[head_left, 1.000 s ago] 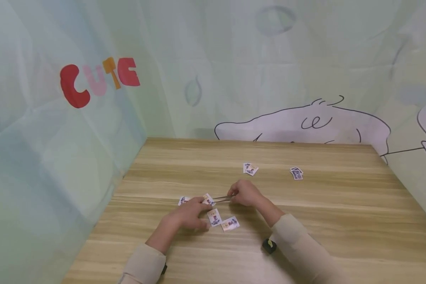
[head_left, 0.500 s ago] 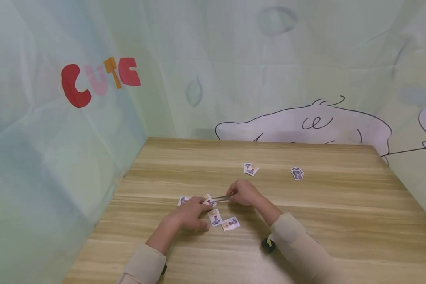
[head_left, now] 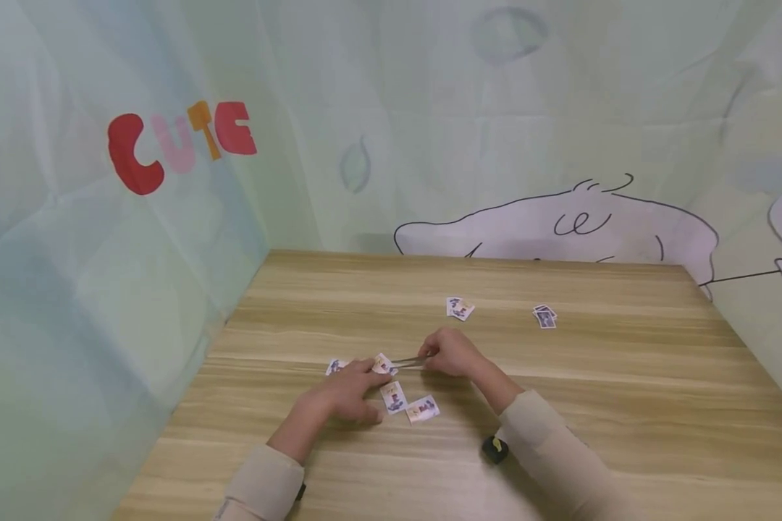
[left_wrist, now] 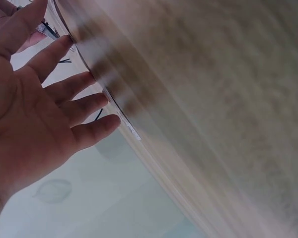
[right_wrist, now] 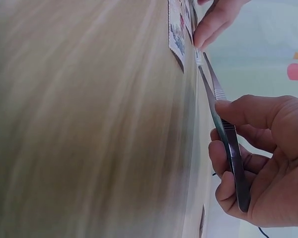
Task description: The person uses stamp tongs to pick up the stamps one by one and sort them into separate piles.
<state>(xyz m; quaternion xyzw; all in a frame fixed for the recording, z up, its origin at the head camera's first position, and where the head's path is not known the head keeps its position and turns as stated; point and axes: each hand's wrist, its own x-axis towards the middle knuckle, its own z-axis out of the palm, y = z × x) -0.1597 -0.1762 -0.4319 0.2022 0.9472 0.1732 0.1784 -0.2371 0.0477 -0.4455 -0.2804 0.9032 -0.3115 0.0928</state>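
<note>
Backdrop [head_left: 365,87] filled the space beyond the fingers, with letters [head_left: 237,128] spelling CUTE well off to their left. Next came the wood-grained table [head_left: 625,391], stretching out beneath both hands. And there was the left hand [head_left: 344,394], fingers straight and spread wide, tips right down by the tabletop! Across from it, the right hand [head_left: 452,353] had its fingers curled round metal tweezers [right_wrist: 232,146], prongs narrowly apart, pointing at the left index finger. Two overlapping cards [head_left: 460,308] lay just beyond the right fingers. Now the loose ones: a printed card [head_left: 382,365] sat between left index finger and tweezers, though whether the prongs gripped it I couldn't tell. A second card [head_left: 394,398] lay beside the left thumb, a third card [head_left: 423,409] farther right, a fourth card [head_left: 335,367] half hidden past the left fingers. Smallest, some dark-pictured cards [head_left: 544,317] lay well right of the right fingers.
</note>
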